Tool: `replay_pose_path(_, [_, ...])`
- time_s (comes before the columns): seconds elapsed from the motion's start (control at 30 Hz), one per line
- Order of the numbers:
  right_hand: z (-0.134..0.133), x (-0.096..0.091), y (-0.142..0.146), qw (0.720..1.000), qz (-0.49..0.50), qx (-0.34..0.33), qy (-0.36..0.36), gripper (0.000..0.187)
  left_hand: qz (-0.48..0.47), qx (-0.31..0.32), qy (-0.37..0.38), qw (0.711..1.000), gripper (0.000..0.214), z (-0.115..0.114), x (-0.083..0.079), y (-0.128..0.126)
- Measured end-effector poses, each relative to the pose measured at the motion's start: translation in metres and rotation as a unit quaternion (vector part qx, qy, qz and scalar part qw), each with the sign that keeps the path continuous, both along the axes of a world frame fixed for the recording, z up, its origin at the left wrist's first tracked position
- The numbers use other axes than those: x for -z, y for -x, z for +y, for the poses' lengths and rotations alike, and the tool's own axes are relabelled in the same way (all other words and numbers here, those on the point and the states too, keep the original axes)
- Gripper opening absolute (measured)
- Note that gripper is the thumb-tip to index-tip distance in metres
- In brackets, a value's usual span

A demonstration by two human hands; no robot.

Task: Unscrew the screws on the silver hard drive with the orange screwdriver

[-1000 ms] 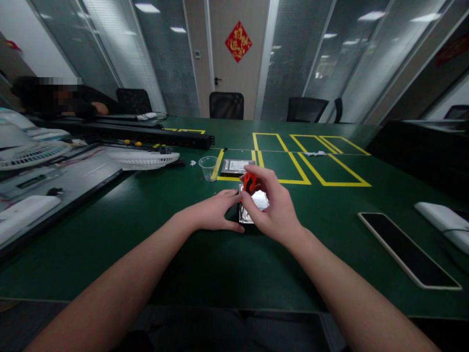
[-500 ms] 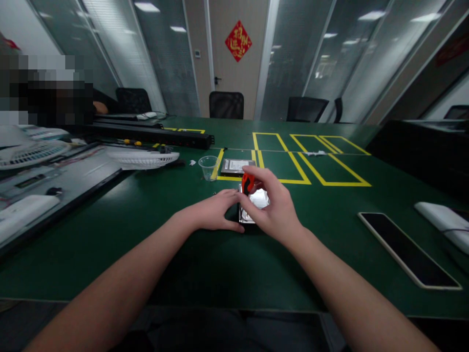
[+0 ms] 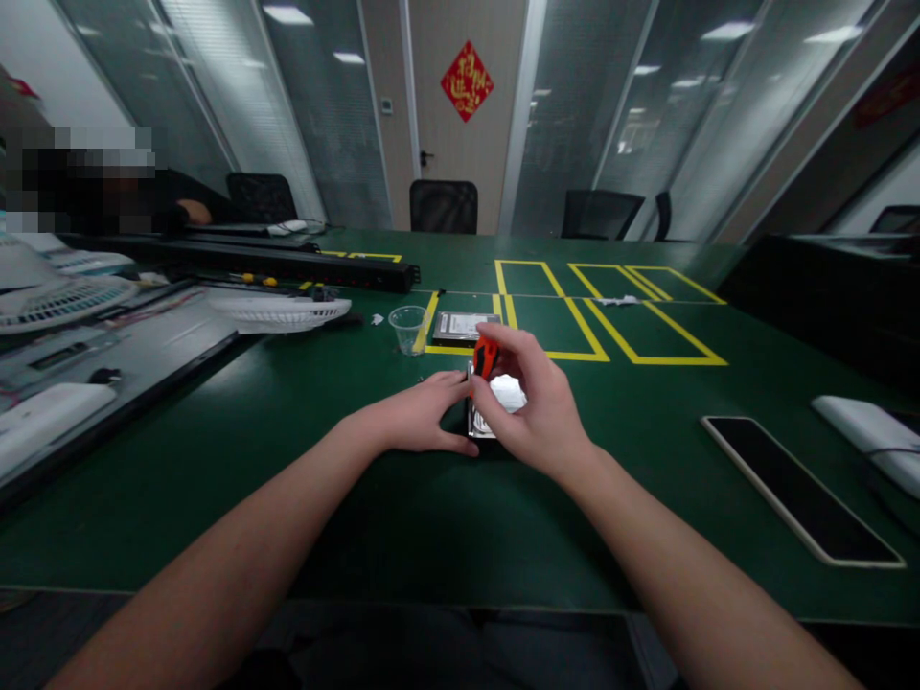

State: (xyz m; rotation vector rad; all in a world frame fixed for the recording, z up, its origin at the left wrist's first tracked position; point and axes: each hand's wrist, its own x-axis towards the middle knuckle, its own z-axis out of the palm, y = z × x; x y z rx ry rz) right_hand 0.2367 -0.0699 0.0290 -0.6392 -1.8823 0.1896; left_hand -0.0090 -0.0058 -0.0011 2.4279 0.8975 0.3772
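My right hand point(image 3: 538, 410) grips a screwdriver point(image 3: 486, 356) by its orange and black handle, which stands almost upright over the left side of an opened-looking hard drive point(image 3: 507, 393). My right hand covers much of the drive, and the screwdriver's tip is hidden. Silvery, shiny metal shows on the drive's top. From the left, my left hand point(image 3: 423, 414) holds the drive's side, its fingers along the left edge and its thumb at the near corner.
Behind the hands lie a second hard drive point(image 3: 464, 327) and a clear plastic cup point(image 3: 409, 331). A phone point(image 3: 797, 489) rests at right. White fan parts point(image 3: 280, 309) and a metal panel point(image 3: 154, 355) occupy the left. Yellow tape point(image 3: 676, 359) marks the green table. A person sits far left.
The screwdriver handle has turned and tilted slightly in my right hand, whose fingers have shifted a little. My left hand and the drive stay in place. The person at left has moved slightly.
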Motion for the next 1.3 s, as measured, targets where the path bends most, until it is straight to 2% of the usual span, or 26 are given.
replay_pose_path(0.13, [-0.0008, 0.0006, -0.0008, 1.0, -0.001, 0.002, 0.023, 0.068, 0.001, 0.004, -0.003, 1.0, 0.102, -0.0016, -0.0025, -0.0011])
replay_pose_path(0.37, [-0.0014, -0.0014, -0.0002, 1.0, 0.001, 0.006, 0.002, 0.059, 0.006, -0.003, 0.006, 1.0, 0.099, 0.0014, 0.0007, -0.0005])
replay_pose_path(0.7, [-0.0014, -0.0012, -0.0014, 1.0, -0.008, 0.003, 0.004, 0.067, -0.005, 0.007, -0.003, 1.0, 0.097, 0.002, 0.0004, -0.0014])
replay_pose_path(1.3, [0.0, -0.0017, -0.0007, 1.0, -0.002, -0.003, -0.011, 0.058, 0.0, -0.002, 0.01, 1.0, 0.101, 0.002, 0.003, -0.0004])
